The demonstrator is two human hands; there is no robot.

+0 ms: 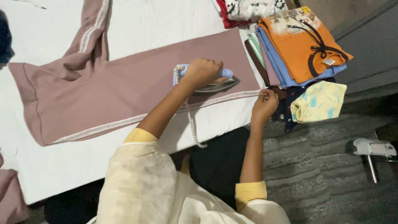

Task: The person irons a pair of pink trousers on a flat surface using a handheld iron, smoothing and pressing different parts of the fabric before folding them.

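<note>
A dusty-pink ribbed garment (124, 83) with white lace trim lies flat on a white sheet-covered surface (166, 20). My left hand (201, 71) grips the blue handle of an electric iron (215, 85), which rests on the garment's right end near the trimmed hem. The iron's braided white cord (190, 120) trails toward me over the surface's edge. My right hand (265, 103) pinches the garment's hem corner at the right edge of the surface, holding the fabric taut.
A stack of folded clothes (298, 45), orange on top over blue ones, sits at the right end. A pale yellow patterned piece (319, 101) lies beside it. A white tool (371, 147) rests on the grey textured mat at right. More pink cloth (10, 195) hangs at lower left.
</note>
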